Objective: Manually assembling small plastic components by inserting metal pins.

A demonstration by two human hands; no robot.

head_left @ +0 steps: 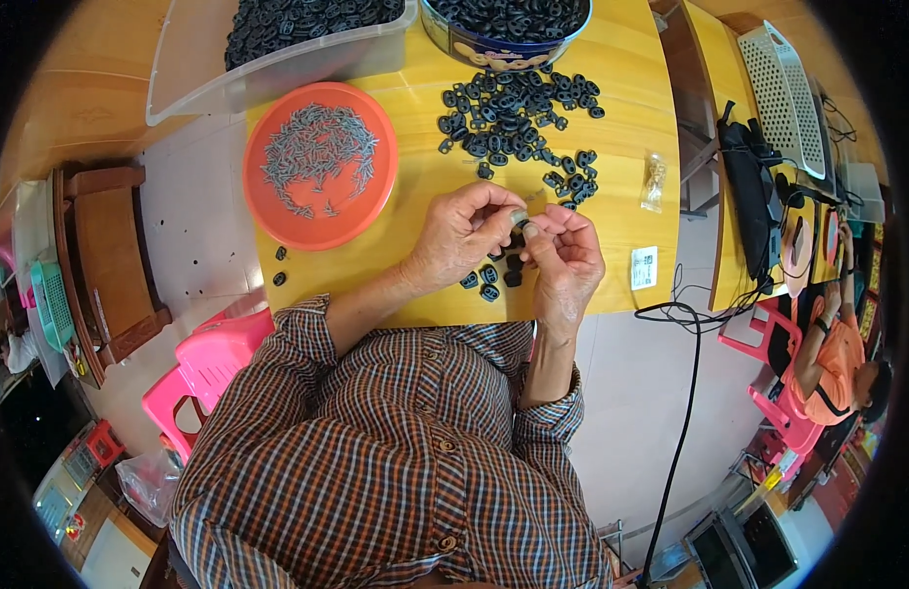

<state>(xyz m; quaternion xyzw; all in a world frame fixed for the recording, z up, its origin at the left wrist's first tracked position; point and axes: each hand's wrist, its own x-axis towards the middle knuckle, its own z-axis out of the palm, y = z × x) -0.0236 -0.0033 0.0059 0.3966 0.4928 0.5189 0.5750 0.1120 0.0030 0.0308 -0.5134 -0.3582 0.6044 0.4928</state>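
Note:
My left hand (464,234) and my right hand (567,267) meet above the near part of the yellow table (425,128), fingertips pinched together. A small black cord lock (522,225) shows partly between them, mostly covered by the fingers; what the left fingertips pinch is too small to make out. Just below the hands lie a few black cord locks (489,293). Beyond them is a loose pile of black cord lock pieces (513,118). To the left stands an orange-red plate (261,211) with many small grey metal pieces (322,147), apparently springs.
At the back are a clear plastic bin (322,64) and a round tin (504,54), both full of black pieces. A small clear bag (654,182) and a white label (644,268) lie at right. A black cable (682,432) hangs beside the table. Another person (832,363) sits far right.

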